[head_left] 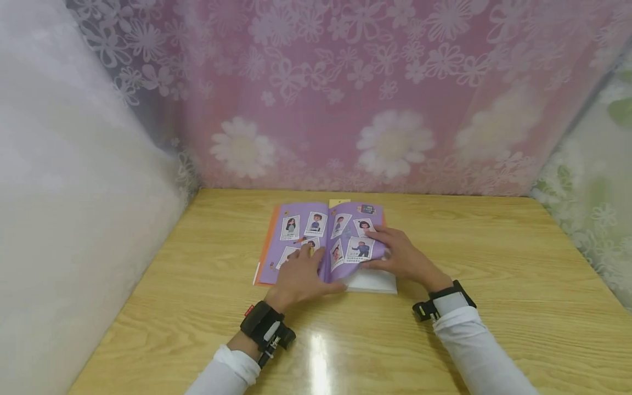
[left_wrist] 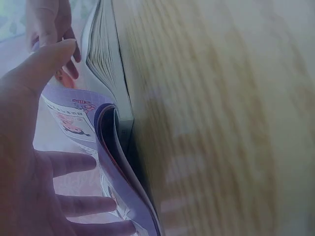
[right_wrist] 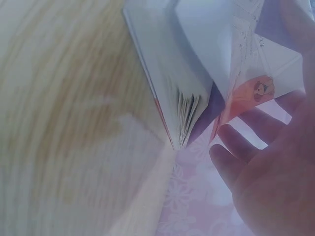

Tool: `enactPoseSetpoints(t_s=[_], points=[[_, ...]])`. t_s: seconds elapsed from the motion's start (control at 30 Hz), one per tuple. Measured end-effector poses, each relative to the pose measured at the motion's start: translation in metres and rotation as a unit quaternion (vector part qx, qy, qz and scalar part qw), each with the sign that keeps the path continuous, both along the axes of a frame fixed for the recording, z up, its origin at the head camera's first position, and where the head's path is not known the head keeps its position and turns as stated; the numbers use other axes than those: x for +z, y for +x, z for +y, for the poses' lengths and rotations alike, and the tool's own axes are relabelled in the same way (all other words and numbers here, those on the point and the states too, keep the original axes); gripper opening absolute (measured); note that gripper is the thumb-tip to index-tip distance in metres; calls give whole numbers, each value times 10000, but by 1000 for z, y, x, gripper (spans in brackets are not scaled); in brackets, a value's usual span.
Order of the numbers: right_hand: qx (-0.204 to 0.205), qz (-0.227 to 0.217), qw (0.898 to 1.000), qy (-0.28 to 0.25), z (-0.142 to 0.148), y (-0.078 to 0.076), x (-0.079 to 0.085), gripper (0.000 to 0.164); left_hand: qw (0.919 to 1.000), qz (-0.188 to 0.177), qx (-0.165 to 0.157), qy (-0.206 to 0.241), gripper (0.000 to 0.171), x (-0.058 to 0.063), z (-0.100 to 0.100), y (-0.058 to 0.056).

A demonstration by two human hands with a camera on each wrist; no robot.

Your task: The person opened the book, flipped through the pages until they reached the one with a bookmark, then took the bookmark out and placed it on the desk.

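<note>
An open book (head_left: 350, 233) lies on the wooden table, its purple pages printed with framed cartoon figures. My left hand (head_left: 300, 277) is spread over the lower part of the left page, thumb stretched out toward the right page. In the left wrist view, the straight fingers (left_wrist: 86, 205) lie over that purple page. At the right page's outer edge, my right hand (head_left: 407, 257) holds a lifted page (head_left: 362, 255) between thumb and fingers. This page bows upward, baring white paper (head_left: 372, 281) below it. In the right wrist view, the page block (right_wrist: 184, 115) fans slightly at its corner.
The wooden table (head_left: 494, 247) extends around the book. A pink flowered curtain (head_left: 316, 109) hangs behind it, and a white sheet (head_left: 89, 192) borders the left side. A yellow tab (head_left: 339, 202) shows at the book's top edge. Both wrists wear black straps with cameras.
</note>
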State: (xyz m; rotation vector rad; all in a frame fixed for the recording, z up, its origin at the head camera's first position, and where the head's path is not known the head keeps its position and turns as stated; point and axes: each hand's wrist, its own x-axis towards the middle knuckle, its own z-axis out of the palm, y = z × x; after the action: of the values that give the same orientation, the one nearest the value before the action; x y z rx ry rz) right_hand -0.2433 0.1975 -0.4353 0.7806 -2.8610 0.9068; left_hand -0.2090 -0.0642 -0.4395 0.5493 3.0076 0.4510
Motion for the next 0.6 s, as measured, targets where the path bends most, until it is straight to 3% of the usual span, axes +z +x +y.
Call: enactPoseSetpoints(t_s=[0.3, 0.6], points=[[-92, 40, 9999, 50, 0, 3, 2, 87, 9997, 226, -9, -87, 82, 0, 3, 0], [26, 63, 10000, 66, 4, 5, -2, 84, 9999, 111, -9, -47, 80, 2, -3, 0]])
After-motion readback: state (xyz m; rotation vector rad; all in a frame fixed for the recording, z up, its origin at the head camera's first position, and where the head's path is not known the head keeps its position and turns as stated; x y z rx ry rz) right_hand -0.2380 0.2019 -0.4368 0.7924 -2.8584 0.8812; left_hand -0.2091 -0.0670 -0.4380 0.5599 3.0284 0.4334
